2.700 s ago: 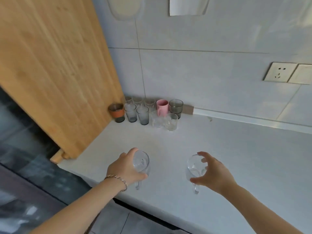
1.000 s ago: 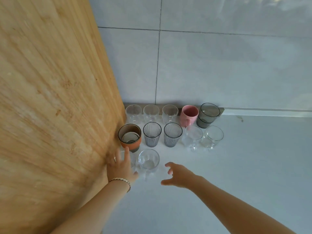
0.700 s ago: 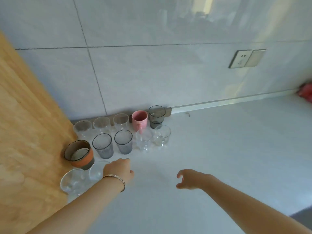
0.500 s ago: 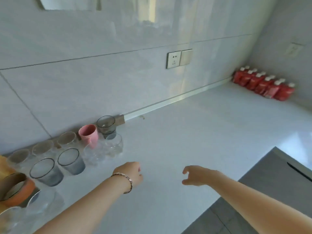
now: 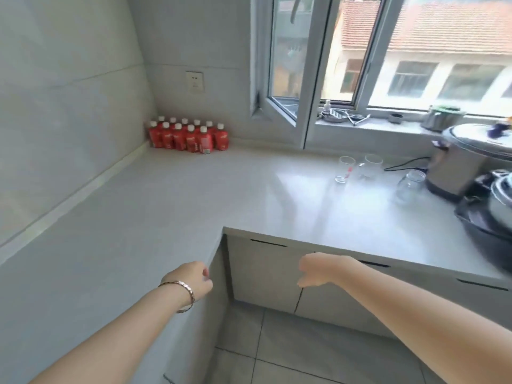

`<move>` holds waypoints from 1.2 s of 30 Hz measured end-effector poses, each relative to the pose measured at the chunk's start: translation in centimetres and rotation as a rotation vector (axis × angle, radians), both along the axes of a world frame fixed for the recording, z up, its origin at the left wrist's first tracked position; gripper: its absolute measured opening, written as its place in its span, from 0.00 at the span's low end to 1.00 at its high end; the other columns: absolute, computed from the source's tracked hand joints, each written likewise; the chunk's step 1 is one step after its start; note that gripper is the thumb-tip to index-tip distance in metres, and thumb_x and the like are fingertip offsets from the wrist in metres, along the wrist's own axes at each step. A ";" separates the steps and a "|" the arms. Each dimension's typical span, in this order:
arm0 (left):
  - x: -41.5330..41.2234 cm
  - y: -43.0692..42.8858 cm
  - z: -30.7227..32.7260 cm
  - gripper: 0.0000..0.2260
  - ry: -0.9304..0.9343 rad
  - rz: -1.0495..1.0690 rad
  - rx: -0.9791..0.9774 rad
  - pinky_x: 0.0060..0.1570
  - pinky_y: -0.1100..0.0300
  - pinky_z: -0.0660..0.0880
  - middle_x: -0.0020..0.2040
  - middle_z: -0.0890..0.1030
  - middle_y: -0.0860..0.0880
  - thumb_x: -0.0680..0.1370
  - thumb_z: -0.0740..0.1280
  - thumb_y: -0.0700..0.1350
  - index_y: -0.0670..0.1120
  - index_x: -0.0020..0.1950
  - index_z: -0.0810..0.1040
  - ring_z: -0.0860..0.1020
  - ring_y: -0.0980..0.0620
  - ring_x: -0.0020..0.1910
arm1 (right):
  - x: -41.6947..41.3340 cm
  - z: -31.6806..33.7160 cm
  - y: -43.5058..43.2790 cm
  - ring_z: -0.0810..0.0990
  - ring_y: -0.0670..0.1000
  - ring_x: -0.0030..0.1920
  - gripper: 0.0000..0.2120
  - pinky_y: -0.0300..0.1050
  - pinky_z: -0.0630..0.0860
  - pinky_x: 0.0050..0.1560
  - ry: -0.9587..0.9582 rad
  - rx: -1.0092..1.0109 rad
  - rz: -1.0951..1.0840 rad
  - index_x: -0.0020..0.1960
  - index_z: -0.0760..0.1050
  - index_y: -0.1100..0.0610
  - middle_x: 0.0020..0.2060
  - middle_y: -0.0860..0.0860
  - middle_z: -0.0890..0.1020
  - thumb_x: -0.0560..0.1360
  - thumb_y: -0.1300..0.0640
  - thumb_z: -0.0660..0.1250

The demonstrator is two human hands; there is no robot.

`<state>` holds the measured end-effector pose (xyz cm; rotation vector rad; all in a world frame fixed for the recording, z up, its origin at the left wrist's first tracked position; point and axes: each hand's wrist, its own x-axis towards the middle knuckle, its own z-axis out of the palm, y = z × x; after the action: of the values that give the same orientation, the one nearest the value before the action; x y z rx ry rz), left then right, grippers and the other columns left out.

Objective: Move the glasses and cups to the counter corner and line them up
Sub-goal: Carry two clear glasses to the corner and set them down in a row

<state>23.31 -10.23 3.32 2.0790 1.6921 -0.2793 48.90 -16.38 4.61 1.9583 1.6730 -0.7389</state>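
1. At the far left, no lined-up glasses or cups are seen in this view; how much is already done cannot be judged from it.
2. In the back corner of the counter (image 5: 171,195), a cluster of red bottles (image 5: 188,137) with white caps is seen; their labels are too blurred to be read.
3. The left hand (image 5: 191,279), with a bracelet (image 5: 181,293) at the wrist, is held over the counter edge, fingers loosely curled, nothing grasped.
4. The right hand (image 5: 318,268) is held empty in front of the cabinet doors (image 5: 263,270), fingers drooping and slightly apart.
5. Under the window (image 5: 360,51), three clear glasses are left to be moved: a tall glass (image 5: 344,169) with a red mark that cannot be read, a second glass (image 5: 370,167) just beside it, and a third glass (image 5: 408,185) near the cooker (image 5: 465,159).
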 end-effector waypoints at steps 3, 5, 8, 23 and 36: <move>6.4 3.7 -0.4 0.14 0.012 -0.111 0.003 0.55 0.59 0.73 0.60 0.78 0.51 0.76 0.60 0.49 0.50 0.60 0.74 0.77 0.49 0.56 | 6.5 -0.5 1.1 0.77 0.59 0.57 0.20 0.52 0.74 0.57 0.032 0.036 -0.174 0.59 0.74 0.65 0.56 0.59 0.78 0.77 0.51 0.57; 10.3 6.5 -0.7 0.13 0.028 -0.180 -0.002 0.56 0.59 0.72 0.61 0.77 0.51 0.76 0.59 0.49 0.50 0.59 0.74 0.77 0.49 0.59 | 10.1 -0.8 1.9 0.75 0.59 0.62 0.21 0.52 0.73 0.62 0.050 0.061 -0.278 0.64 0.72 0.64 0.62 0.58 0.76 0.78 0.51 0.57; 15.8 11.3 -1.3 0.13 0.045 -0.264 -0.006 0.58 0.59 0.72 0.61 0.78 0.49 0.75 0.60 0.47 0.49 0.59 0.74 0.76 0.48 0.60 | 15.0 -1.4 3.1 0.70 0.56 0.68 0.22 0.50 0.68 0.67 0.051 0.081 -0.414 0.69 0.67 0.59 0.68 0.54 0.71 0.78 0.50 0.60; 38.6 25.4 -3.7 0.15 0.030 -0.594 -0.096 0.59 0.59 0.73 0.61 0.78 0.49 0.76 0.60 0.48 0.49 0.61 0.74 0.77 0.48 0.60 | 34.2 -3.6 9.7 0.73 0.54 0.64 0.19 0.45 0.70 0.62 0.023 0.279 -0.910 0.66 0.70 0.55 0.63 0.53 0.75 0.77 0.50 0.61; 51.3 28.1 -5.6 0.13 0.062 -0.388 -0.109 0.49 0.61 0.72 0.47 0.75 0.55 0.77 0.58 0.50 0.51 0.61 0.72 0.76 0.52 0.47 | 56.8 -6.6 19.7 0.66 0.59 0.70 0.46 0.52 0.69 0.64 0.100 0.570 -1.245 0.75 0.52 0.56 0.71 0.58 0.62 0.67 0.45 0.73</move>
<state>74.62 17.88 -2.30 2.3229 1.2611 -0.5479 105.69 3.30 -1.99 3.4073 0.5116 -0.7631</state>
